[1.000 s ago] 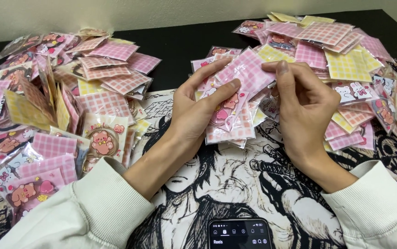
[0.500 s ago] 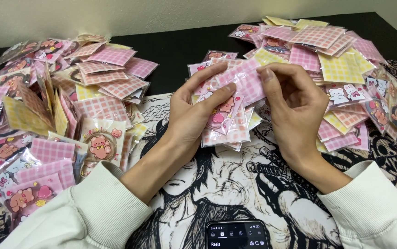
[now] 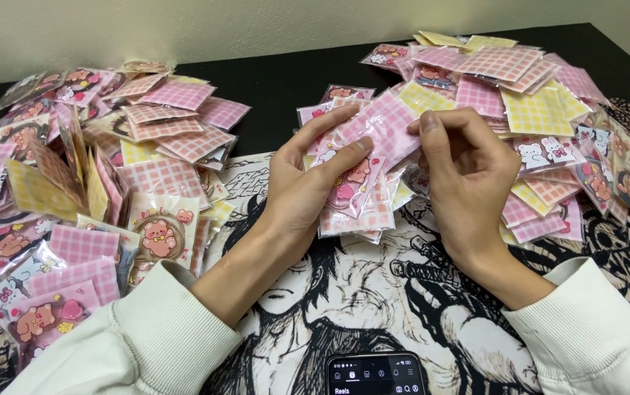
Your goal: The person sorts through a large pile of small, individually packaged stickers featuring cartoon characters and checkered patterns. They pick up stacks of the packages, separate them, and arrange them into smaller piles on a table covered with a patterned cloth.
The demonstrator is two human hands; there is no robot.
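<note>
- left hand point(image 3: 307, 186) palm-up over the desk point(image 3: 278, 95), cradling a stack point(image 3: 355, 208) of small clear packets with pink gingham backs and cartoon bear cards; its fingers point(image 3: 329, 157) curl over the stack's top face, closed on it
- right hand point(image 3: 468, 172) beside it, thumb and forefinger pinched narrow on the upper right corner of the top packet point(image 3: 384, 124), which is tilted and lifted off the stack at that end
- stack sits mid-frame above the black-and-white printed mat point(image 3: 373, 300), between the two heaps
- left heap point(image 3: 103, 168): pink and yellow packets, loose, some on edge
- right heap point(image 3: 527, 95): similar packets, flatter, just beyond the right hand
- phone point(image 3: 375, 374) at the bottom edge, screen lit
- judgement: the step looks like aligning or peeling one packet at the stack
- to do it well: keep the left thumb pressing the lower packets so only the top one slides; pull by the corner, flat along the stack, not upward, as the slick film would likely fan out
- risk: the lower packets already splay at the bottom; square them before adding more
</note>
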